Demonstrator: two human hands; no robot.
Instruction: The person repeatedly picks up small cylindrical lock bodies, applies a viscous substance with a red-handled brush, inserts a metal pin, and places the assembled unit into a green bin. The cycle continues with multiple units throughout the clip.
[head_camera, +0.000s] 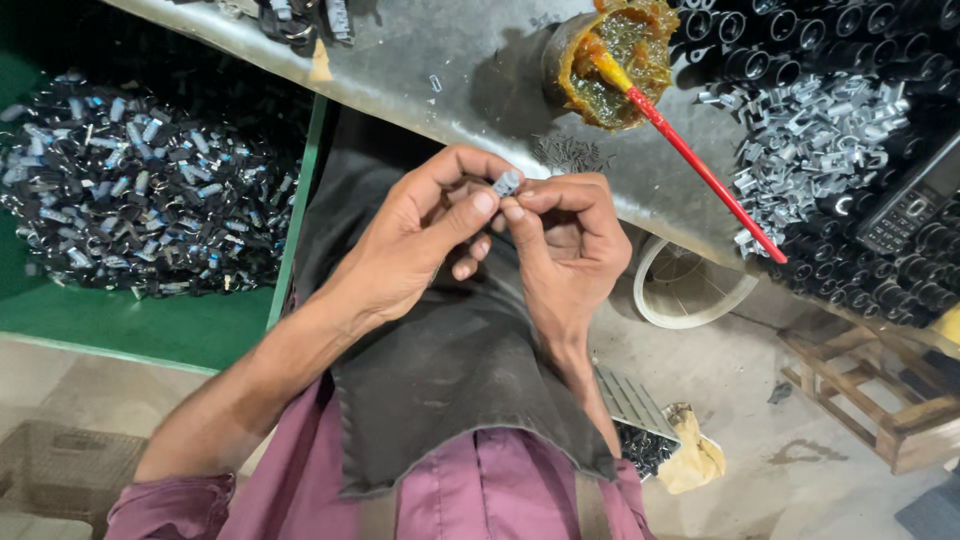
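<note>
A small grey metal clip (507, 183) is pinched between the fingertips of both hands, just below the edge of a grey workbench (420, 60). My left hand (420, 235) grips it with thumb and forefinger from the left. My right hand (565, 235) holds it from the right with curled fingers. A dark cloth (450, 380) lies over my lap beneath both hands.
A tin of amber glue (610, 60) with a red-handled brush (700, 170) stands on the bench. Several grey metal clips (820, 140) and black tubes (800, 40) lie at right, beside a black keypad phone (915, 200). A green bin (150, 320) holds several finished dark pieces (130, 190). A wooden stool (880, 400) stands on the floor.
</note>
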